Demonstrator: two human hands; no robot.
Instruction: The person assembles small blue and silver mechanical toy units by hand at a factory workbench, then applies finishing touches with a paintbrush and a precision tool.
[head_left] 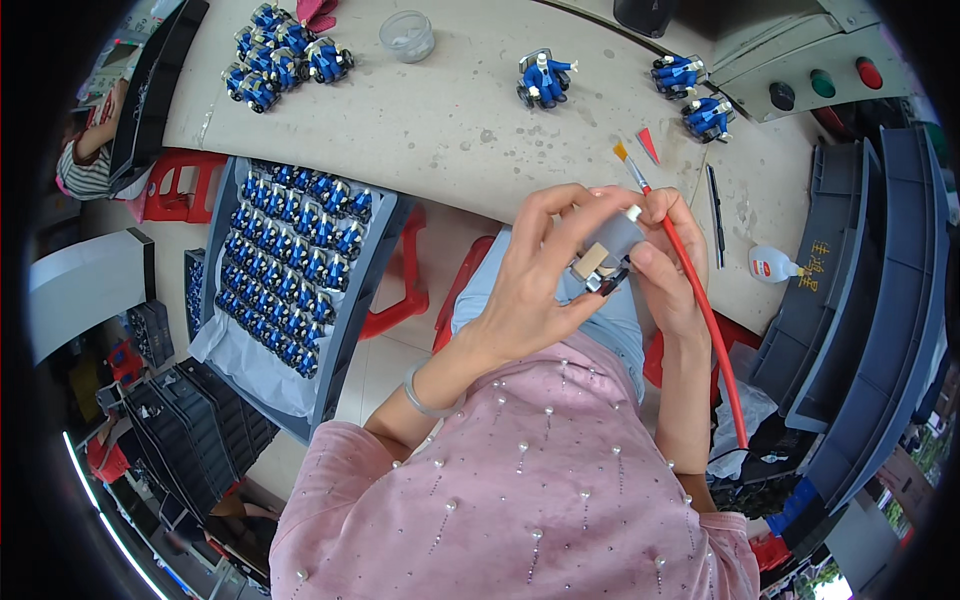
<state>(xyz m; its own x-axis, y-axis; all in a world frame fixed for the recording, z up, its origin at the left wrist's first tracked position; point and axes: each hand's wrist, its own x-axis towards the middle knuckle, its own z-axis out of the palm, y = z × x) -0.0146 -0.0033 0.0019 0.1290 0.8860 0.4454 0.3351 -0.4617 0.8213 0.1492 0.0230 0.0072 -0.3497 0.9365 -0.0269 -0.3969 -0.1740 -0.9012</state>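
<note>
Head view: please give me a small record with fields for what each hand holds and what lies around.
left hand: left hand grips a small grey part from the left
right hand: right hand holds the same part and a red-handled brush
brush tip: orange bristles, pointing up over the table
on table: blue toy figures, clear round container, small white bottle, black pen
left of person: grey tray filled with rows of blue figures
</note>
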